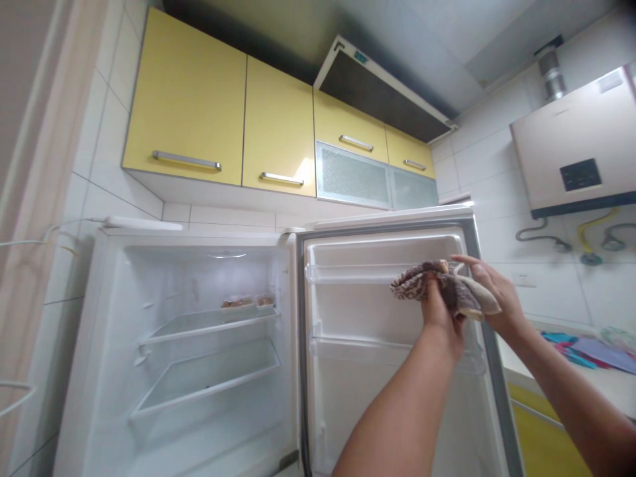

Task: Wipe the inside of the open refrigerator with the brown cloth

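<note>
A patterned brown and beige cloth point(462, 295) is bunched up in front of the open refrigerator door point(362, 311). My left hand point(441, 317) grips it from below, thumb laid over the front and the other fingers partly hidden behind. At the cloth's right end is my right hand point(499, 288), its index finger stretched along the top and its other fingers mostly hidden by the cloth. Two clear door shelves point(358, 351) lie behind the hands. To the left, the refrigerator point(199, 430) stands open, with small packs of food point(237, 302) on its upper glass shelf point(199, 324).
Yellow wall cabinets point(193, 99) and a range hood point(387, 86) hang above. A water heater point(571, 139) is on the right wall. Colourful cloths point(591, 351) lie on the counter point(527, 361) beyond the door. A white cable point(50, 232) runs at the left.
</note>
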Available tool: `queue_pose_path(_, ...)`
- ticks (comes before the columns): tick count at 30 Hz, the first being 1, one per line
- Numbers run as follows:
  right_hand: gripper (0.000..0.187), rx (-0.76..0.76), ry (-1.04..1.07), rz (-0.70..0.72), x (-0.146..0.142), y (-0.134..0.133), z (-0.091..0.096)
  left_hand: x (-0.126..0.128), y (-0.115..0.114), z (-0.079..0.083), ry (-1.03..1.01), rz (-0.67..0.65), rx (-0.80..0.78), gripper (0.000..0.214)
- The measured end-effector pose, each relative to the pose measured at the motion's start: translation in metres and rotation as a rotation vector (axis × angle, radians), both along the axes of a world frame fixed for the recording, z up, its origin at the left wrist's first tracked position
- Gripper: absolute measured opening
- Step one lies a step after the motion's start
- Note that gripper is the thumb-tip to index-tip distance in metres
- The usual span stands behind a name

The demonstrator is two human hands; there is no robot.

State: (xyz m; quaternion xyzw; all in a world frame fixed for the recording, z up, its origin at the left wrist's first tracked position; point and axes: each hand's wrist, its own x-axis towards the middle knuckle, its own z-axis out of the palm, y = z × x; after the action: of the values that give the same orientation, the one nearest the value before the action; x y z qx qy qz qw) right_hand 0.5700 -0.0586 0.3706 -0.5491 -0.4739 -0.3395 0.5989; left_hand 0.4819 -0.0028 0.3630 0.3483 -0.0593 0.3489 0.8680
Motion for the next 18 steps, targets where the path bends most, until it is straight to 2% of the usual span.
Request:
queue_pose_path(3, 0.052, -0.017, 0.053, 0.042, 0.001, 0.000, 0.000, 0.011, -0.006, -0.005, -0.062, -0.026, -0.055, 0.052)
queue_pose_path(6, 0.048, -0.008, 0.001, -0.028, 0.003, 0.004, 0.000, 0.012, -0.004, -0.010, -0.100, 0.200, -0.121, 0.048)
queue_pose_path(9, 0.044, 0.015, -0.046, -0.115, 0.004, 0.009, -0.001, -0.006, 0.008, -0.014, -0.116, 0.460, -0.133, 0.046)
queue_pose_path(11, 0.043, 0.020, -0.052, -0.152, 0.003, 0.011, -0.002, -0.030, 0.021, -0.014, -0.119, 0.567, -0.126, 0.045)
queue_pose_path(14, 0.043, 0.024, -0.045, -0.193, -0.001, 0.013, -0.004, -0.079, 0.042, -0.007, -0.136, 0.691, -0.160, 0.043)
queue_pose_path(18, 0.045, 0.034, -0.050, -0.235, -0.006, 0.016, -0.007, -0.154, 0.069, 0.003, -0.164, 0.691, -0.163, 0.038)
